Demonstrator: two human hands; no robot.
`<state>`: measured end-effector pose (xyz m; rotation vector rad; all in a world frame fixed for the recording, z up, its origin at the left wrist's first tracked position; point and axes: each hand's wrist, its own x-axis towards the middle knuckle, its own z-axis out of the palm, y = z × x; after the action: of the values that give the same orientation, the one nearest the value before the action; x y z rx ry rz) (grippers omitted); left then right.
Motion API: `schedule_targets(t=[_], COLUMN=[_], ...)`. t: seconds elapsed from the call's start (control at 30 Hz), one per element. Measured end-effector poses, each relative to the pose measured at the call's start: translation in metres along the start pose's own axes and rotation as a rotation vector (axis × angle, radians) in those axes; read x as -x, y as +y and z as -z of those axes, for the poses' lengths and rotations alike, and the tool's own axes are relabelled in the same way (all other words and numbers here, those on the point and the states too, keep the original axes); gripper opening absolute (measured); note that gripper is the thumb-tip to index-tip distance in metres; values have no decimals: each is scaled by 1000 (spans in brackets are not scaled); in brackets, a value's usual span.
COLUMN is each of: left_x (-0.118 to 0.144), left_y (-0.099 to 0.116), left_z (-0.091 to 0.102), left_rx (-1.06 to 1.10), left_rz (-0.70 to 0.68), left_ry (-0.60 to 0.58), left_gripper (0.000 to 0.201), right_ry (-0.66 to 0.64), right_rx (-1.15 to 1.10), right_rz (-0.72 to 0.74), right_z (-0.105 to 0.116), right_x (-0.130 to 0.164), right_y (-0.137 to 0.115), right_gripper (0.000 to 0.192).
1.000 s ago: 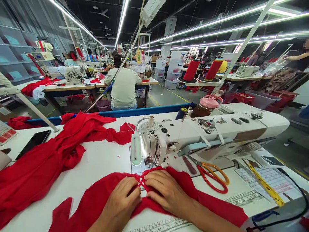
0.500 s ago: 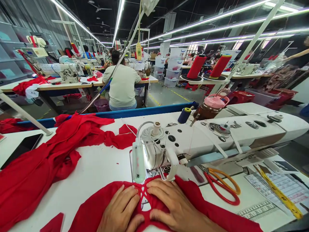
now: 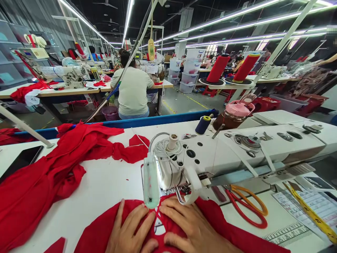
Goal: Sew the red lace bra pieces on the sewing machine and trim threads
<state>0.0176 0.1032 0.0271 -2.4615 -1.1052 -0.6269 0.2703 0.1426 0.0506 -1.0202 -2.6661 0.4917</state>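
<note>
Hands: left hand (image 3: pixel 131 230) & right hand (image 3: pixel 189 228) flat, side by side, pressing red fabric piece (image 3: pixel 223 225) at table's near edge.
Needle: sewing machine head (image 3: pixel 168 168) just beyond fingertips, right hand nearer.

The hall is lit by long white fluorescent tube lights (image 3: pixel 231 26) running in rows beneath a dark ceiling (image 3: pixel 168 8). Wooden-topped work tables (image 3: pixel 79 90) stand in lines on a grey concrete floor (image 3: pixel 181 103) (marked with yellow lines). Clear plastic storage bins (image 3: pixel 188 75) stack beyond.

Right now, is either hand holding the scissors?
No, both the left hand and right hand press flat on the red cloth; the scissors lie apart.
</note>
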Motion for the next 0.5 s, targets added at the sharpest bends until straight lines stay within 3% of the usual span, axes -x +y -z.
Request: schedule_targets(t=[0.17,0.5], left_x=[3,-1], left_y=[3,15], left_z=[2,9], left_rx=[-56,-15], left_rz=[0,209], left_ry=[-29,-23], left_gripper=[36,45], right_ry=[-1,-81], right_rx=[29,-20], right_rz=[10,-81], right_z=[2,-1], right_x=[1,-1], right_y=[-1,-3], right_gripper=[49,61])
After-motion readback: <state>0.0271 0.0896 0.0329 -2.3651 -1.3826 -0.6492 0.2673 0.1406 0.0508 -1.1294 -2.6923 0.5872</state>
